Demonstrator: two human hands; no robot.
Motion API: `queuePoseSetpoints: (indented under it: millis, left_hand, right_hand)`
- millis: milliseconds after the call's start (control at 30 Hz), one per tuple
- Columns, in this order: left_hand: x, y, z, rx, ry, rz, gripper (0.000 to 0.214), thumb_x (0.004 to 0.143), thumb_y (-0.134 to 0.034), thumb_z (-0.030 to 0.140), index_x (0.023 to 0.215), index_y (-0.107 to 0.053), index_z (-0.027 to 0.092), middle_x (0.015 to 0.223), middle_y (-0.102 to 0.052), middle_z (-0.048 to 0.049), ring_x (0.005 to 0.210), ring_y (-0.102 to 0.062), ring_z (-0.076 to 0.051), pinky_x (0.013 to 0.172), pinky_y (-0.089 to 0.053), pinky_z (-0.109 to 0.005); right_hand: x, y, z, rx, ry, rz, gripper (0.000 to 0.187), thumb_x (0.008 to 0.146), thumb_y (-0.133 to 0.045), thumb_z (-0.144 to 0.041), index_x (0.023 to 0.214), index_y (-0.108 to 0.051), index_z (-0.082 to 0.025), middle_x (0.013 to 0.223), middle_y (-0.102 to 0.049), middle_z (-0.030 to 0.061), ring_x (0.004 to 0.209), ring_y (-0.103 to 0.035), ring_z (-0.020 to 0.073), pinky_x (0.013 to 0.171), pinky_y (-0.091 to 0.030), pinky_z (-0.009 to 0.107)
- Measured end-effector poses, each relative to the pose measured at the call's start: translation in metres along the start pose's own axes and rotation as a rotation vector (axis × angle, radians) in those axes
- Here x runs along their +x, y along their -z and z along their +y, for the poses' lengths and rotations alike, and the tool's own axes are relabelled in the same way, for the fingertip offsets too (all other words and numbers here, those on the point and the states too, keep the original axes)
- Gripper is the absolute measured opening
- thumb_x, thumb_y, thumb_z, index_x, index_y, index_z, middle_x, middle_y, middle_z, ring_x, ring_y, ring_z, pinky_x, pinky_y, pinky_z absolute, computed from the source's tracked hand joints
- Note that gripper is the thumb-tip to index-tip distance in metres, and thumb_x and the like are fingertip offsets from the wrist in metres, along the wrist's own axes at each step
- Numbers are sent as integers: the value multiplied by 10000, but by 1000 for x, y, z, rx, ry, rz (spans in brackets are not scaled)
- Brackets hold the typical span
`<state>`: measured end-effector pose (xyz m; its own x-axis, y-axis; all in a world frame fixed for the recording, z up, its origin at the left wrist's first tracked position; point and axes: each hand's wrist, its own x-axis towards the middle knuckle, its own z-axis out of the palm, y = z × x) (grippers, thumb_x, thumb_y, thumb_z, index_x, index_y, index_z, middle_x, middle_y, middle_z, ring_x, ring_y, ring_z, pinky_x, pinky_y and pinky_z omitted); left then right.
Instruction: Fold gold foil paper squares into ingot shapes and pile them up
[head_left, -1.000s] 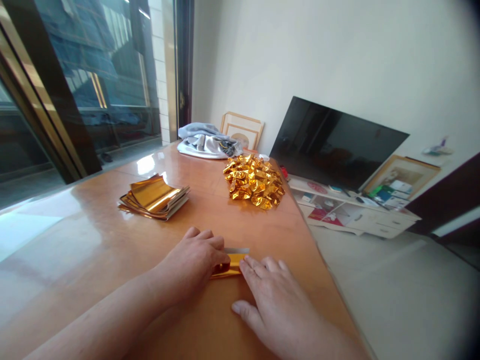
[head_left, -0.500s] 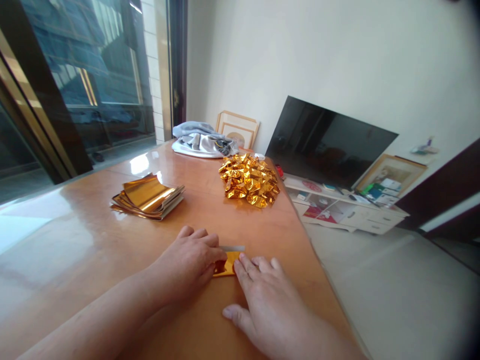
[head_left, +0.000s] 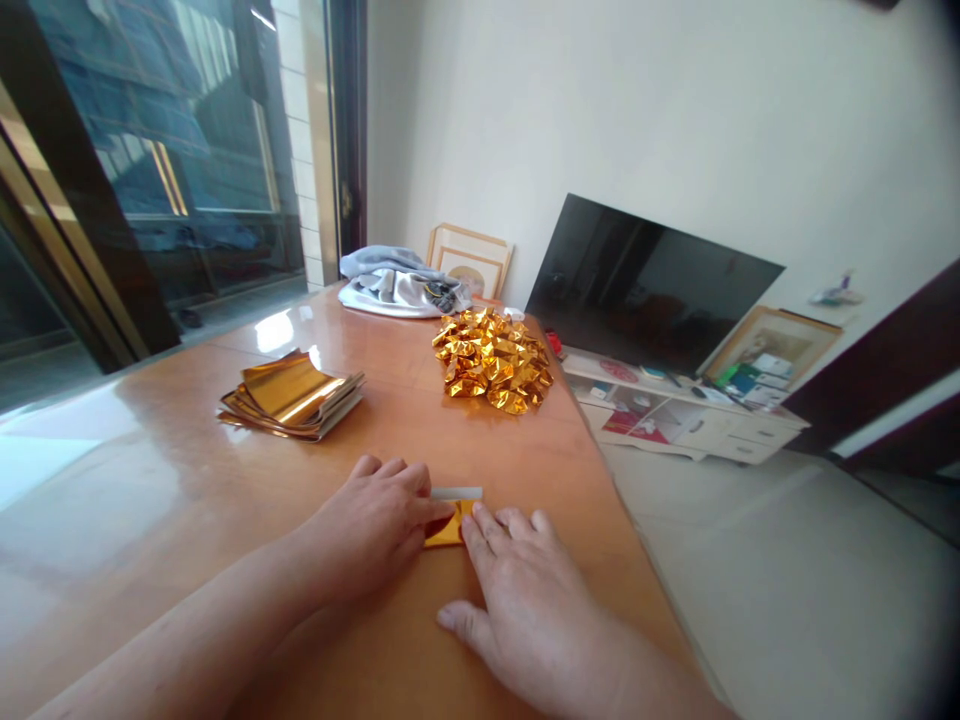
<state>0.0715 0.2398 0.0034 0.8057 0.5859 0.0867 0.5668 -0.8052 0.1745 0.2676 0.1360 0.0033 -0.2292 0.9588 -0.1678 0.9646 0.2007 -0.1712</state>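
Both left hand (head_left: 367,525) and right hand (head_left: 525,615) press flat on folded gold foil (head_left: 448,535).

Room inventory, viewed from the table's near end:

- 10 o'clock: glazed balcony door (head_left: 161,170), dark frame, reflections on the glass.
- 11 o'clock: white-tiled door pillar (head_left: 298,150).
- 12 o'clock: gilt-framed picture (head_left: 469,260) leaning on the wall, behind a crumpled grey cloth (head_left: 394,285).
- 1 o'clock: cream wall (head_left: 615,110).
- 2 o'clock: flat-screen television (head_left: 652,285), screen dark, tilted back, on a low white cabinet (head_left: 675,425); second framed picture (head_left: 772,345) beside it.
- 3 o'clock: dark door edge (head_left: 892,365).
- 4 o'clock: pale floor (head_left: 787,580).
- 9 o'clock: varnished wooden table (head_left: 150,450), bright window glare across its top.
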Motion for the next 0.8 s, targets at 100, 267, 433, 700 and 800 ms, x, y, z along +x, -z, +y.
queuePoseSetpoints:
  millis: [100,267,433,700,800]
  left_hand:
    - [0,0,-1,-18,-6,10,283,976,-447,310,1015,-727,328,923,-593,-45,880,-537,-208,810,-344,-371]
    - [0,-2,-2,-20,-7,18,258,962,-484,355,1018,-735,338,943,-590,-43,908,-537,-212,819,-340,-372]
    - [-1,-3,-2,-39,1,15,249,955,-492,350,1010,-734,339,963,-596,-43,924,-542,-214,813,-335,-371]
    - [0,-2,-2,-31,-13,33,232,949,-500,340,999,-726,328,947,-598,-47,920,-548,-221,817,-340,-370]
    - [-1,-2,-1,-31,-17,33,232,944,-505,324,998,-731,330,934,-596,-48,911,-545,-219,822,-341,-368]
  right_hand:
    - [0,2,-1,-13,7,3,847,920,-492,-633,1571,-318,-121,1600,-313,185,1453,-304,409,1193,-137,617]
    - [-2,8,-3,-7,21,-28,887,917,-444,-686,1575,-300,-109,1604,-301,196,1477,-262,393,1205,-104,599]
    - [-5,13,-1,7,22,-57,934,889,-469,-712,1576,-294,-104,1622,-259,192,1496,-216,392,1207,-107,599]
    - [-5,17,5,-12,71,-5,823,910,-495,-669,1529,-409,-133,1578,-373,183,1478,-265,382,1180,-172,598]
    - [-1,24,6,-20,72,128,556,976,-470,-564,1369,-596,-191,1427,-574,151,1353,-442,343,1116,-284,554]
